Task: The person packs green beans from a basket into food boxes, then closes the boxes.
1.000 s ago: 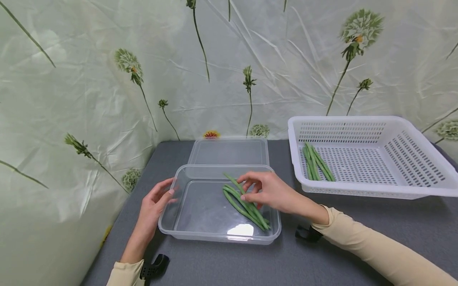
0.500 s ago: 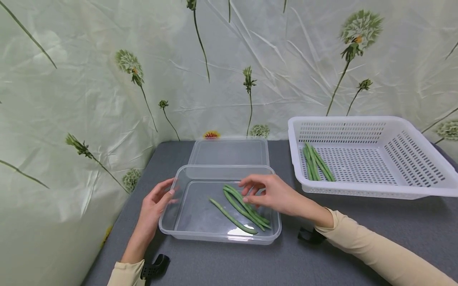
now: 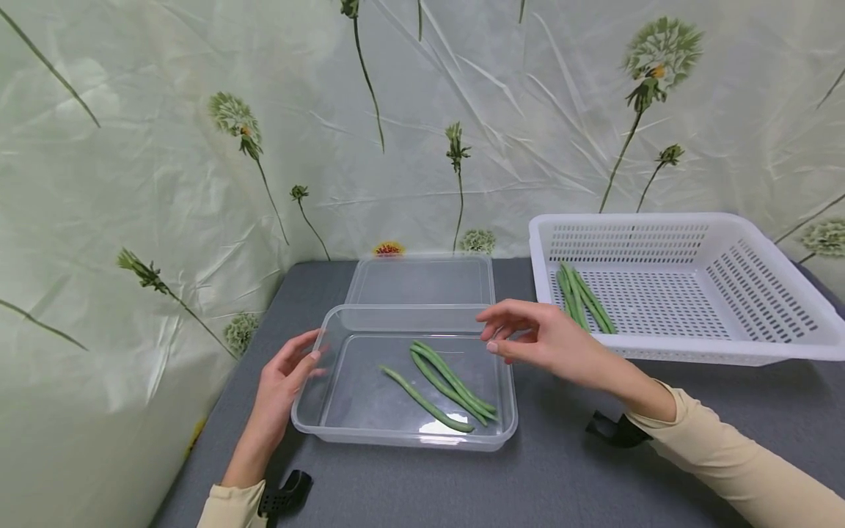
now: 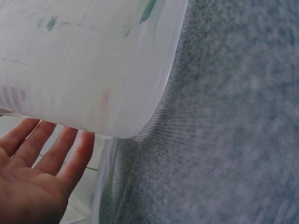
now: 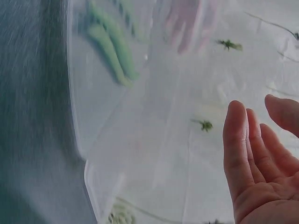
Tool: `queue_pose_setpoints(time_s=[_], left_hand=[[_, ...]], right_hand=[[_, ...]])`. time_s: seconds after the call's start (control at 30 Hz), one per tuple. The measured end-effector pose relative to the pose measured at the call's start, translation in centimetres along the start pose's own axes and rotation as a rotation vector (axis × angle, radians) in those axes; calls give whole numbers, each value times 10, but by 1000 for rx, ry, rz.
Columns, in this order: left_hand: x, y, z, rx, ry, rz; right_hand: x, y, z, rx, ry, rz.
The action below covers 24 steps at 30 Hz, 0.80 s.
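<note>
The left hand [image 3: 280,389] is mostly open, its fingers nearly straight and loose; it touches the left side of the clear box [image 3: 370,396], with the fingertips by the rim, and it does not grip any bean. The right hand [image 3: 551,341] has its fingers a little bent, with a gap between thumb and fingers; it holds nothing, and it is up by the box's back right corner; I cannot tell if it touches the rim.

Inside the box, a small bunch of green beans [image 3: 454,377] lies on the right side, the beans close together; one loose bean [image 3: 422,400] lies just left of them, apart from the bunch.

Behind the box is a flat clear lid [image 3: 422,280]; off to the right is a white basket [image 3: 693,350] full of small holes, with more beans [image 3: 594,302] at its left end; all this sits on a grey table [image 3: 396,491]; a pale sheet [image 3: 264,66] with flowers hangs behind.
</note>
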State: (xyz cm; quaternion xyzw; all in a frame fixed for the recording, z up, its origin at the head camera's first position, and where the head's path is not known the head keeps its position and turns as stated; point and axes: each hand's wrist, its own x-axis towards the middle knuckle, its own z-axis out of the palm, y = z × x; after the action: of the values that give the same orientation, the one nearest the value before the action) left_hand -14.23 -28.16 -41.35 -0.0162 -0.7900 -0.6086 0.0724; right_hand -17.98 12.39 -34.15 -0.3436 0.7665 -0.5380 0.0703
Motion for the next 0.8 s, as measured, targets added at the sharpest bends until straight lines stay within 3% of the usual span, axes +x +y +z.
queue_pose_setpoints(time_s=[0.47,0.6,0.8], left_hand=[[1,1,-1,-4,-6,2],[1,1,-1,0,-5,0],[0,-1,-1,6,-9,4]], right_hand=[[-14,-10,-60,-183,86,32],[-12,-11,-82,-256,43,29],[-8,-11,-112,-273,-87,138]])
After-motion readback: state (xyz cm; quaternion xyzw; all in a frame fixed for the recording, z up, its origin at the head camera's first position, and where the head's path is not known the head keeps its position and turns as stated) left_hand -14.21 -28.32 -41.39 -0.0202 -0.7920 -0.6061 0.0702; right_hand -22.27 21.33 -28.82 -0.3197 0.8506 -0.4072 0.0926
